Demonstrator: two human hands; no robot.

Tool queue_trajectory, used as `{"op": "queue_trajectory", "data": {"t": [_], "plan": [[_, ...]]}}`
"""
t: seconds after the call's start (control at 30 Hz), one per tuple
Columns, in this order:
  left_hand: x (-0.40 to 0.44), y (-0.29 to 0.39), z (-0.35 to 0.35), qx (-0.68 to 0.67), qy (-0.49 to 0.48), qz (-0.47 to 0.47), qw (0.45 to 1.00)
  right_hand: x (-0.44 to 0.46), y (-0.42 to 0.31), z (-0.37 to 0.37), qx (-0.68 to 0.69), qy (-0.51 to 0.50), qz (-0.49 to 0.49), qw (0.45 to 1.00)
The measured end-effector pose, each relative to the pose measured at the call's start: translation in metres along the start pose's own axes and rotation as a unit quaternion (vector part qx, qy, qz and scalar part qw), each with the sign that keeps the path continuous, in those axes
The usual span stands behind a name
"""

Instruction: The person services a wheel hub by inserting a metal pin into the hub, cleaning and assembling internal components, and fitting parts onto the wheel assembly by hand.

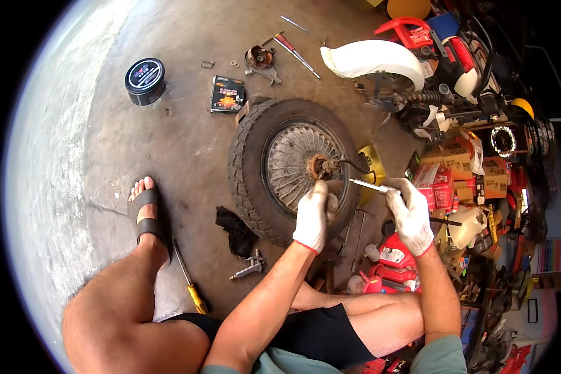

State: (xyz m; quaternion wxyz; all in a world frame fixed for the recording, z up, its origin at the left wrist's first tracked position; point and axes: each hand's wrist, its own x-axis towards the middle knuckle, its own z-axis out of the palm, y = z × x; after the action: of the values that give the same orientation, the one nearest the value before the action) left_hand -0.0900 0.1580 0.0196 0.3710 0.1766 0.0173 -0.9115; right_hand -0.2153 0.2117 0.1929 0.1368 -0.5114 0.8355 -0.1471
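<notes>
A wheel with a knobbly black tyre (246,181) and a dusty, ribbed metal hub (293,163) lies between my hands. A rusty axle (321,167) and a dark cable (355,167) stick up from its middle. My left hand (313,215), in a white work glove, is over the near side of the wheel just below the axle. Its fingers are curled together, and what they hold is hidden. My right hand (409,212), gloved too, grips a screwdriver (369,185), its silver shaft pointing left toward the hub and its handle mostly covered.
Around the wheel lie a yellow-handled screwdriver (190,280), a black cloth (235,230), an air blow gun (248,267), a small black box (227,95), a round black tub (145,81) and a white fender (374,59). Boxes (455,163) and red bottles (393,265) crowd the right.
</notes>
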Motion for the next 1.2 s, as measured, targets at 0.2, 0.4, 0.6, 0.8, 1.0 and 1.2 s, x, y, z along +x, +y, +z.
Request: {"op": "queue_trajectory", "data": {"t": [0.2,0.4,0.6,0.8,1.0,1.2], "plan": [[0.011,0.011,-0.009,-0.155,-0.042,-0.053,0.986,-0.008,-0.035,0.011,-0.055,-0.015,-0.077,0.995],[0.01,0.008,-0.009,-0.2,-0.05,-0.038,0.978,-0.006,-0.021,0.033,-0.127,-0.014,-0.197,0.972],[0.009,0.006,-0.008,-0.214,-0.016,-0.035,0.976,-0.005,-0.027,0.038,-0.138,0.001,-0.24,0.961],[0.01,0.003,-0.008,-0.282,-0.006,-0.053,0.958,-0.006,-0.03,0.044,-0.143,0.004,-0.255,0.956],[0.009,0.002,-0.006,-0.313,-0.031,-0.044,0.948,-0.007,-0.03,0.048,-0.15,0.015,-0.263,0.953],[0.01,0.001,-0.004,-0.325,-0.002,-0.041,0.945,-0.008,-0.03,0.052,-0.156,0.028,-0.266,0.951]]}}
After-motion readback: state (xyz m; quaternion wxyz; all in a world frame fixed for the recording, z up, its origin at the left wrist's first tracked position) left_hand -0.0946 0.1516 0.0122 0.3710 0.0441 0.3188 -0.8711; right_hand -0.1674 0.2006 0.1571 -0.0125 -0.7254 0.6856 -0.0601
